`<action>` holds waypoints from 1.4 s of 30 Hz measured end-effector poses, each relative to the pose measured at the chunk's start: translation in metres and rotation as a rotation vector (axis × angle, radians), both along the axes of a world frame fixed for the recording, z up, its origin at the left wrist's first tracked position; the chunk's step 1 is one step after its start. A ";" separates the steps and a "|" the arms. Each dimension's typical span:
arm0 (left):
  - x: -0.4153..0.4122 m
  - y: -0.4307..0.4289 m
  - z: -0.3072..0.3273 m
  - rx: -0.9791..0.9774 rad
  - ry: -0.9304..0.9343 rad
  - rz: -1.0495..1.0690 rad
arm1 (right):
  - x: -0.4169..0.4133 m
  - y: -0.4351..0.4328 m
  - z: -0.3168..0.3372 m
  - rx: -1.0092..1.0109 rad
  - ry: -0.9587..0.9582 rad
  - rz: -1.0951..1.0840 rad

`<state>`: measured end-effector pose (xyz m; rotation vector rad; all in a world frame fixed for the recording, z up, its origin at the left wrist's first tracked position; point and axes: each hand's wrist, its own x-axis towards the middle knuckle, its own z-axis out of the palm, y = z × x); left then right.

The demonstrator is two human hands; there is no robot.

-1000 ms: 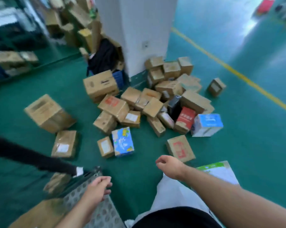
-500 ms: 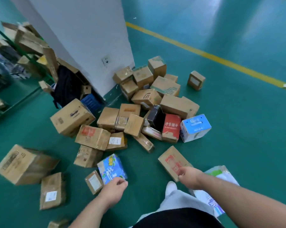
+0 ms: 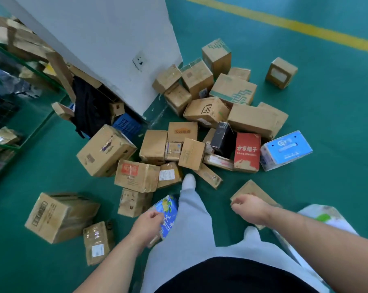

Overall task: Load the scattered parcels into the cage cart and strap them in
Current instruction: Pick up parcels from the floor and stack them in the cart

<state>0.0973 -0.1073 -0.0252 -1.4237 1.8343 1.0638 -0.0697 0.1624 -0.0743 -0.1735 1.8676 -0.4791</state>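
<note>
Several cardboard parcels lie scattered on the green floor around a white pillar. A blue patterned box lies by my left leg, and my left hand hangs just over its near edge with fingers loosely curled, holding nothing. My right hand hovers over a flat brown parcel, fingers loosely curled and empty. A red box, a black box and a blue-and-white box sit among the brown ones. The cage cart is out of view.
My light grey trouser legs and white shoes stand between the hands. A white bag lies at the right. A green-framed rack with boxes lines the left side. A yellow floor line runs across the far floor.
The view has swung from the cart to the parcel pile and moved closer. My left hand left the cart's perforated panel and came down to the blue patterned box. Another person's dark sleeve is gone from view.
</note>
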 end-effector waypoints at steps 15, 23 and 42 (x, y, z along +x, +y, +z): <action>-0.227 -0.264 -0.282 0.185 -0.180 -0.181 | -0.103 -0.236 -0.201 0.217 -0.160 -0.328; -0.309 -0.282 -0.425 0.336 -0.221 -0.145 | -0.150 -0.303 -0.377 0.314 -0.156 -0.610; -0.292 -0.244 -0.480 0.510 -0.129 0.160 | -0.137 -0.321 -0.456 0.080 -0.376 -0.899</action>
